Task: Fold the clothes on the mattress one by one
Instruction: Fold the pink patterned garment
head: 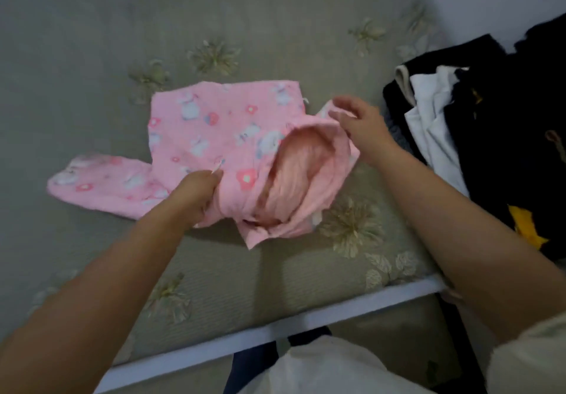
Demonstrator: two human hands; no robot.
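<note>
A small pink hooded garment [220,124] printed with white rabbits and flowers lies in the middle of the grey-green flowered mattress [92,56]. One sleeve stretches out to the left, and the hood with its shiny pink lining gapes open toward me. My left hand [196,193] grips a bunch of the fabric just left of the hood. My right hand [358,124] pinches the right sleeve edge at the garment's right side, fingers bent over the cloth.
A heap of black, white and yellow clothes [477,136] lies at the mattress's right side against the wall. The white mattress edge [275,329] runs across the foreground. Bare mattress stretches to the left and behind the garment.
</note>
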